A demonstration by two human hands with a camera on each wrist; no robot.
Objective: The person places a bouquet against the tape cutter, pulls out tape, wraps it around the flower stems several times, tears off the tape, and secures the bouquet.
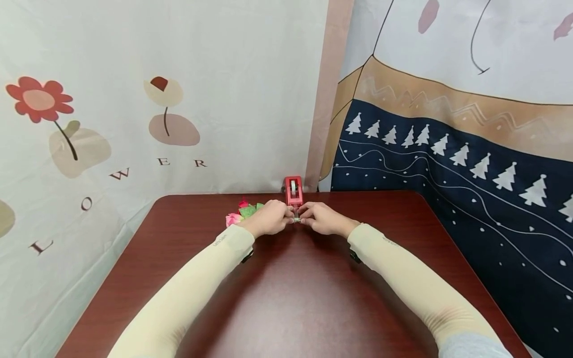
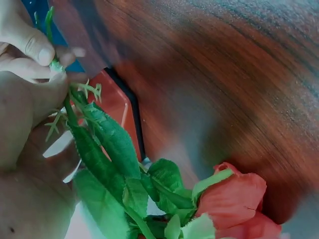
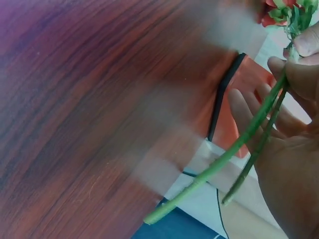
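Over the far part of the table, my left hand and right hand meet, fingertips almost touching. Both pinch the stems of a small bunch of artificial flowers, whose pink and red heads and green leaves lie left of the left hand. In the left wrist view a red bloom and leaves hang past the left palm. A whitish, shiny wrap, seemingly clear tape, circles the stems between the thumbs. Two bare green stem ends stick out beyond the right hand in the right wrist view.
Just behind the hands, near the table's far edge, stands a red tape dispenser with a roll in it. The dark red wooden table stretches toward the person. Printed cloth hangs behind the table and along its right side.
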